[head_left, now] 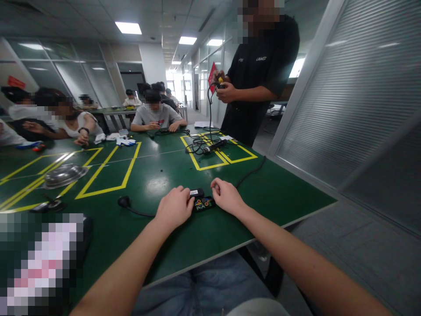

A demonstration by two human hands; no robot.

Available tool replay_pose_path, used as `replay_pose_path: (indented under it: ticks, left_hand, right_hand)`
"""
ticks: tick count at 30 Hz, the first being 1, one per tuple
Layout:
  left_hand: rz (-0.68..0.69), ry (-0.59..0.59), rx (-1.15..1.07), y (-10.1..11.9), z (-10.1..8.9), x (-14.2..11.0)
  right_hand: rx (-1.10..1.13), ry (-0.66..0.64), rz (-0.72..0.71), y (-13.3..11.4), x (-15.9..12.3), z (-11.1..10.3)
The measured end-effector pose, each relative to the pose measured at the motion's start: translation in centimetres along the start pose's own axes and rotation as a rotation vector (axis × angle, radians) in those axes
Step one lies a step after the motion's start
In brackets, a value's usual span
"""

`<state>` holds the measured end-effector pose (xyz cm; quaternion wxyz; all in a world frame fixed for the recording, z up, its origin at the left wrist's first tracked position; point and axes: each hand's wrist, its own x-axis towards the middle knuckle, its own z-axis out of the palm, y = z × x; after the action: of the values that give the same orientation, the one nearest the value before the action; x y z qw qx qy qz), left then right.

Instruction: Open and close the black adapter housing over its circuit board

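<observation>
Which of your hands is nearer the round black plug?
Left. The left hand sits right of the plug, black cord between; the right hand lies farther, beyond the exposed circuit board.

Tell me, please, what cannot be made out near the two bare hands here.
- Head view: the left end of the open black device, hidden by the left hand.
- Head view: the near end of the right-side cord, hidden by the right hand.
- Head view: text on the white label, too small.

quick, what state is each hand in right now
Left hand: touching the black device; grip cannot be told.
Right hand: half curled beside the device; cannot tell if holding anything.
</observation>
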<state>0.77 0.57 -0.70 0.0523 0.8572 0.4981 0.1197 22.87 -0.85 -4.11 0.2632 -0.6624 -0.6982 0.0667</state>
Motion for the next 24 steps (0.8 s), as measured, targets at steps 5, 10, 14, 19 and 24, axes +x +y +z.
replay_pose_path:
  ticks: [5, 10, 14, 19, 24]
  left_hand:
    - [0.067, 0.117, -0.1, -0.9, 1.1, 0.7]
    - [0.044, 0.149, -0.152, -1.9, 2.0, 1.0]
    - [0.056, 0.153, -0.16, -2.0, 1.8, 0.8]
    - [0.204, 0.098, -0.186, -1.7, 0.7, 0.6]
    - [0.323, -0.03, -0.228, -2.0, -0.1, 0.2]
  right_hand:
    - [0.039, -0.002, 0.001, 0.2, 0.2, 0.2]
    - [0.044, 0.016, 0.016, 0.4, 0.2, 0.5]
    - [0.035, 0.034, 0.027, 0.4, 0.2, 0.5]
    - [0.041, 0.037, 0.042, 0.4, 0.3, 0.3]
    - [0.049, 0.026, 0.05, 0.4, 0.3, 0.0]
